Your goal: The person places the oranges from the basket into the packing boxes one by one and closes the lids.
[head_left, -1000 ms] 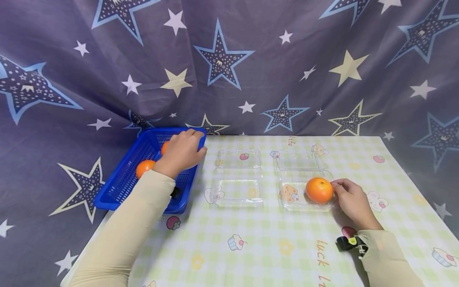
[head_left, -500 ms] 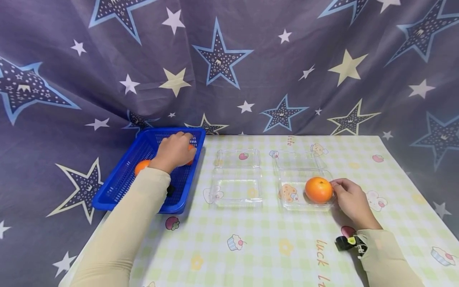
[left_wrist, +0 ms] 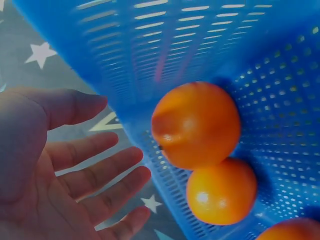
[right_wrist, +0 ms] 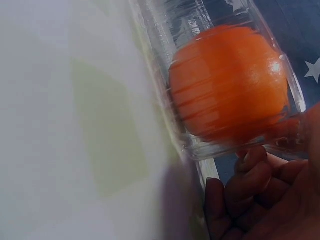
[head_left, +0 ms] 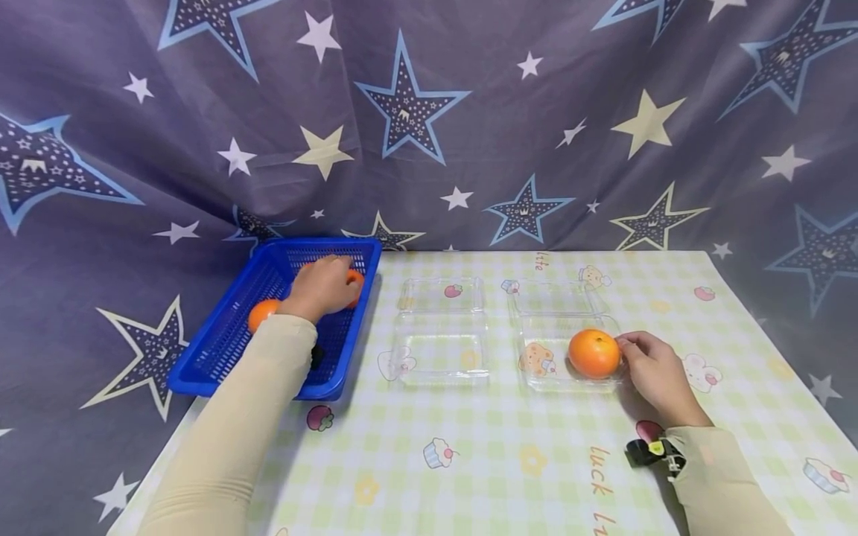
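In the head view my left hand [head_left: 323,286] reaches down into the blue basket [head_left: 194,380], over the oranges. The left wrist view shows its fingers spread and holding nothing, beside a large orange [left_wrist: 197,125]. Against that one sits a second orange [left_wrist: 222,192], and part of a third orange [left_wrist: 295,232] shows at the lower edge. On the right, my right hand [head_left: 660,376] pinches the side rim of a clear plastic container [head_left: 556,383]. One orange [head_left: 593,353] lies in that container's right part, close by my thumb and fingertips.
Left of the held container lies another clear plastic container [head_left: 442,376], its lid folded open toward the back. A checked cloth [head_left: 482,491] covers the table, and a star-patterned curtain [head_left: 482,164] hangs behind and at the sides.
My left hand has moved from above the basket's right rim, left and down into the basket over the oranges. My right hand stays at the container with the orange.
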Demonstrator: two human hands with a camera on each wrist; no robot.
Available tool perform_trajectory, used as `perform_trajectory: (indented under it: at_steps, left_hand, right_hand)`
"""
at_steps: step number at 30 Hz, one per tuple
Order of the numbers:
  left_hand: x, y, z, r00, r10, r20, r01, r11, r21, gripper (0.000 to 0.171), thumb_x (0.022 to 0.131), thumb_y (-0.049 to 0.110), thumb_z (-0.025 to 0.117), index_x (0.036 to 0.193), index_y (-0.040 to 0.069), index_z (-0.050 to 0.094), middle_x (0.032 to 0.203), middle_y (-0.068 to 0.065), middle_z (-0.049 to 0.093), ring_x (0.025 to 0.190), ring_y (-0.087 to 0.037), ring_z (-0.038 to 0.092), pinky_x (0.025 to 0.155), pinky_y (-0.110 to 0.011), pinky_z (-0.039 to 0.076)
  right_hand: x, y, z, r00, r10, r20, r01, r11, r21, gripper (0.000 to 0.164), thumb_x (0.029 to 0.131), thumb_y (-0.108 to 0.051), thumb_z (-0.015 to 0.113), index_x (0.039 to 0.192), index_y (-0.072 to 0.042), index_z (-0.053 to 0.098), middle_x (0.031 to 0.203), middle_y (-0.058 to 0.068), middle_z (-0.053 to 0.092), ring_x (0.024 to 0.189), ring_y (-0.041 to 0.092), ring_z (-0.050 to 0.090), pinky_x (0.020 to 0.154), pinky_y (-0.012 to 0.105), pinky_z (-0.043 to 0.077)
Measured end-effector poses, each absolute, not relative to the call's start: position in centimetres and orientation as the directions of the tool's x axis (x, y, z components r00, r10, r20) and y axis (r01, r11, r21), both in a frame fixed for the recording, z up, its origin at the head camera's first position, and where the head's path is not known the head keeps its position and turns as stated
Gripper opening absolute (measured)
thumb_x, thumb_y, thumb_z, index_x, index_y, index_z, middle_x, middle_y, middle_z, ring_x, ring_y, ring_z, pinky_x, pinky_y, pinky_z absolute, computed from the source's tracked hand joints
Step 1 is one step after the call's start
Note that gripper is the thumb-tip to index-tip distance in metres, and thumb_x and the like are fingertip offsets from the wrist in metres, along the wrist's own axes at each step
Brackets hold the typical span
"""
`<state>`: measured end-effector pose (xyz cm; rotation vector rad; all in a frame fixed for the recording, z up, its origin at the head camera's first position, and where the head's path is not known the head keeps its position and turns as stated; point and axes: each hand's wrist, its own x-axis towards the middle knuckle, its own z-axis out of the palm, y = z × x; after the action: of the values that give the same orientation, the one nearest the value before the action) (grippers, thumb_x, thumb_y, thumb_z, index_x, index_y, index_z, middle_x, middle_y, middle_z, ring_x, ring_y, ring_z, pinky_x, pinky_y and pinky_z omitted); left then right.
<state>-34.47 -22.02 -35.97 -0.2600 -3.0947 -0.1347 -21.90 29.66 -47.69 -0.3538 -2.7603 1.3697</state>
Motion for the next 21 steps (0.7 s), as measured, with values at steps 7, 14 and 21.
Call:
perform_trajectory:
  at_steps: [7, 14, 21]
  left_hand:
    - [-35.4, -22.7, -37.2, -0.988, 0.154, 0.022, 0.155, 0.984, 0.084, 0.042, 0.096, 0.028, 0.063, 0.128, 0.001, 0.061, 0.117, -0.019, 0.063, 0.094, -0.034, 0.055, 0.085, -0.053, 0.045]
    - [-35.5, -22.9, -37.3, -0.989, 0.146, 0.002, 0.145, 0.984, 0.106, 0.050, 0.094, 0.029, 0.068, 0.135, 0.001, 0.058, 0.124, -0.020, 0.058, 0.095, -0.036, 0.055, 0.083, -0.052, 0.046]
    - [-35.3, -22.9, -37.4, -0.989, 0.143, -0.020, 0.141, 0.986, 0.086, 0.057, 0.089, 0.028, 0.073, 0.138, 0.003, 0.057, 0.120, -0.019, 0.057, 0.095, -0.038, 0.056, 0.086, -0.054, 0.047]
  right_hand:
    - [-21.9, 29.7, -47.6, -0.975, 0.214, -0.066, 0.181, 0.581, -0.793, 0.048, 0.110, -0.037, 0.035, 0.133, -0.001, 0.057, 0.124, 0.022, 0.060, 0.106, 0.033, 0.053, 0.080, 0.037, 0.042]
    - [-22.0, 29.7, -47.5, -0.976, 0.212, -0.057, 0.173, 0.584, -0.793, 0.048, 0.110, -0.036, 0.035, 0.133, -0.001, 0.057, 0.127, 0.022, 0.060, 0.108, 0.034, 0.052, 0.083, 0.038, 0.041]
    - [-22.0, 29.6, -47.7, -0.974, 0.215, -0.068, 0.184, 0.579, -0.794, 0.048, 0.110, -0.038, 0.035, 0.133, -0.002, 0.057, 0.125, 0.022, 0.060, 0.107, 0.033, 0.053, 0.080, 0.036, 0.042]
